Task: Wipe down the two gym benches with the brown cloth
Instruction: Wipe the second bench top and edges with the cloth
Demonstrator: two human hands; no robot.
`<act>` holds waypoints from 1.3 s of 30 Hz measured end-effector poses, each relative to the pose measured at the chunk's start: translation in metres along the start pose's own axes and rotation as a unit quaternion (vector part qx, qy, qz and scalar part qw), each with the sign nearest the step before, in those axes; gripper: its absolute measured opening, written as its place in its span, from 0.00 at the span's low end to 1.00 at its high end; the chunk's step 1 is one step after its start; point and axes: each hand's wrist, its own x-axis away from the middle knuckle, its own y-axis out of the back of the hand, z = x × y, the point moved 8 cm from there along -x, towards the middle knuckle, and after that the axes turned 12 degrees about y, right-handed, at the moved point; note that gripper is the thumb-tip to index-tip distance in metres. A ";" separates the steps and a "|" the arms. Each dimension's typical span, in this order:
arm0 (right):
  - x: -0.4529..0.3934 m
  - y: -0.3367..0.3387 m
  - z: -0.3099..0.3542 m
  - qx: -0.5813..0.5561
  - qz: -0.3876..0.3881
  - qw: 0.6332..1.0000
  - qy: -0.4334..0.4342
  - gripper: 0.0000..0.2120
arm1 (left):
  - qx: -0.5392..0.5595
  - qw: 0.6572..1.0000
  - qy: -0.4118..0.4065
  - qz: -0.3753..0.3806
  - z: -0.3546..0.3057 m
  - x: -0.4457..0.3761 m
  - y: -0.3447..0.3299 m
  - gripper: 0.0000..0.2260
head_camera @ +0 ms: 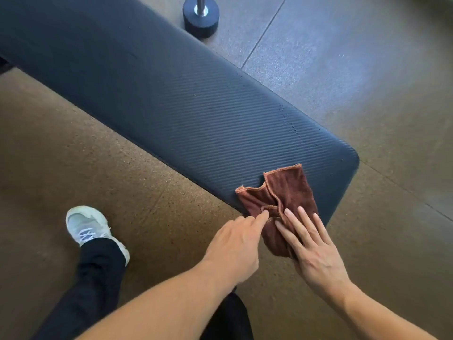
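Observation:
A black ribbed gym bench [186, 114] runs from the upper left to the lower right. A crumpled brown cloth [284, 192] lies on its near right corner and hangs partly over the edge. My left hand [235, 244] pinches a fold of the cloth's near edge with its fingertips. My right hand [311, 246] lies flat on the cloth with straight fingers. Only one bench is in view.
A black weight with a metal bar [201, 15] stands on the floor beyond the bench. My left foot in a white sneaker [90, 229] and a dark trouser leg are on the brown speckled floor at the lower left.

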 end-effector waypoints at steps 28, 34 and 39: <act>-0.704 0.212 0.233 -0.075 0.029 0.996 0.046 0.42 | 0.131 0.952 0.183 -0.206 0.502 0.006 0.332 0.41; -0.700 0.214 0.234 -0.076 0.008 0.995 0.066 0.41 | 0.171 0.950 0.210 -0.156 0.475 -0.017 0.333 0.39; -0.683 0.217 0.225 -0.112 -0.029 0.986 0.118 0.33 | 0.385 0.866 0.313 -0.070 0.449 -0.041 0.299 0.44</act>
